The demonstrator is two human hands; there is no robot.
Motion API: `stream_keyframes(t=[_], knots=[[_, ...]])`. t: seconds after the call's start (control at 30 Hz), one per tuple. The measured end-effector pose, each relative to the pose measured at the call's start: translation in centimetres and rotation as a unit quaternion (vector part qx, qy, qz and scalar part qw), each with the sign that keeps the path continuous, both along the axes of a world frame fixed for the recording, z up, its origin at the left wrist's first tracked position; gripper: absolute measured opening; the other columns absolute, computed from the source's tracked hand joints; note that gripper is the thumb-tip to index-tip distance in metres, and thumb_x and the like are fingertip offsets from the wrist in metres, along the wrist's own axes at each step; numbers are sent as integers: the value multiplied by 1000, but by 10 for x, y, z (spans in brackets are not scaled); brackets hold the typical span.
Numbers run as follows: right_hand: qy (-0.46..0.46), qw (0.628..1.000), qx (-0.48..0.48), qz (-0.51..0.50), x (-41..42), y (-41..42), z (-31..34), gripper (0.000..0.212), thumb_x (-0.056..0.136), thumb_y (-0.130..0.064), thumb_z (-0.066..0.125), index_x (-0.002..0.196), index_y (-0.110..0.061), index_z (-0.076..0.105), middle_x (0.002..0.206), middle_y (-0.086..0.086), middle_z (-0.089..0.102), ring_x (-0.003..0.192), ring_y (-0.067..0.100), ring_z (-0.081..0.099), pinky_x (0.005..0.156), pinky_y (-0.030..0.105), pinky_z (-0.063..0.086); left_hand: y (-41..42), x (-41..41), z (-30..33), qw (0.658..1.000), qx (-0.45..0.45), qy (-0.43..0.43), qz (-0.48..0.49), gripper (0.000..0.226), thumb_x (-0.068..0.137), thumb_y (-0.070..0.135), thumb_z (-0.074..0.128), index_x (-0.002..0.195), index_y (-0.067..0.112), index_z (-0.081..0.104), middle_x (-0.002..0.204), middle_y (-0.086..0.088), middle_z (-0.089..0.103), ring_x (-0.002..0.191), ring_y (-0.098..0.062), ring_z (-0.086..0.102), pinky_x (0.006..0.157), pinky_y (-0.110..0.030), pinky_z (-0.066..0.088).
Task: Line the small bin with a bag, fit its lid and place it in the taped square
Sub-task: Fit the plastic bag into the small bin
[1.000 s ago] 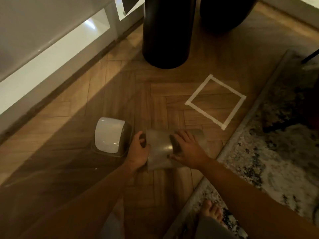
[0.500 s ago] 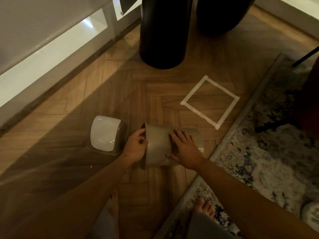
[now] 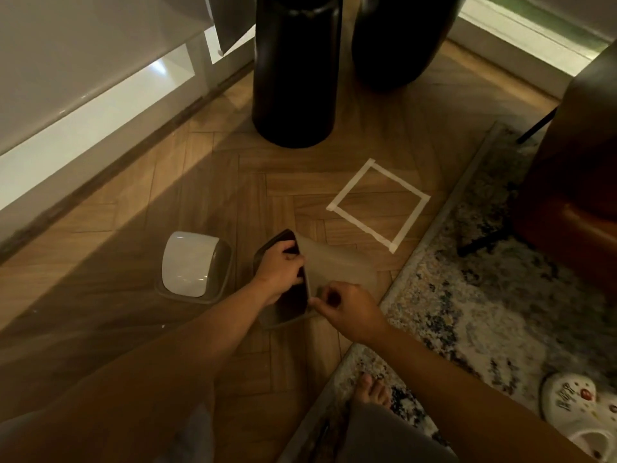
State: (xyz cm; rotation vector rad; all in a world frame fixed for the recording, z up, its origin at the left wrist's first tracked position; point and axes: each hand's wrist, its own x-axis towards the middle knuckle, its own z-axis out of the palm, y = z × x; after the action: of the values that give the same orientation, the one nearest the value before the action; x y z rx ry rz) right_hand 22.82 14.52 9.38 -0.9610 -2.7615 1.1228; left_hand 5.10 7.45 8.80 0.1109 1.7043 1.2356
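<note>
The small grey bin [image 3: 334, 262] lies tilted on the wood floor, its dark mouth [image 3: 292, 304] turned towards me and the left. My left hand [image 3: 280, 270] grips the mouth's upper rim, with its fingers curled inside. My right hand [image 3: 350, 312] pinches the rim's lower right edge. I cannot tell whether a bag is in the bin. The bin's lid [image 3: 192, 265], grey with a white swing flap, rests flat on the floor just left of the bin. The taped square [image 3: 362, 228] is marked on the floor beyond the bin to the right, with nothing inside it.
Two tall black vases [image 3: 293, 71] [image 3: 397, 38] stand beyond the square. A patterned rug [image 3: 484, 295] covers the floor on the right, with a white clog [image 3: 581, 416] and brown furniture [image 3: 574, 162] on it. A white cabinet [image 3: 83, 95] runs along the left. My bare foot [image 3: 370, 392] is at the rug's edge.
The bin has been tipped so that its mouth faces me more. My right hand has left the bin's side and now pinches the rim. My left hand stays at the mouth.
</note>
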Motion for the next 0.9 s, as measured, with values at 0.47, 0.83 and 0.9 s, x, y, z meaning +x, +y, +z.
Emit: stream_keyframes(t=[0.47,0.83,0.9], knots=[[20,998,2,-62,-8,8,9,37,100,-28,65,67,-31,47,58,-9,51,50,3,50,44,15,32,-20,-18,10,986,2,162,-47,41,93,34,68,129,18,59,102,5,70,93,-6,66,76,-22,52],[50,986,-76,-137,-12,22,41,29,104,-28,57,82,-12,65,71,8,66,57,8,58,50,20,45,-67,-41,13,952,-82,286,-72,70,88,37,73,146,16,41,141,-11,54,126,-31,55,103,-49,48],[62,985,-85,-137,-12,19,45,29,105,-29,57,80,-17,65,71,4,67,59,6,60,49,13,44,-71,-48,16,963,-87,249,-61,68,93,30,68,149,14,34,141,-13,54,127,-33,55,105,-51,47]])
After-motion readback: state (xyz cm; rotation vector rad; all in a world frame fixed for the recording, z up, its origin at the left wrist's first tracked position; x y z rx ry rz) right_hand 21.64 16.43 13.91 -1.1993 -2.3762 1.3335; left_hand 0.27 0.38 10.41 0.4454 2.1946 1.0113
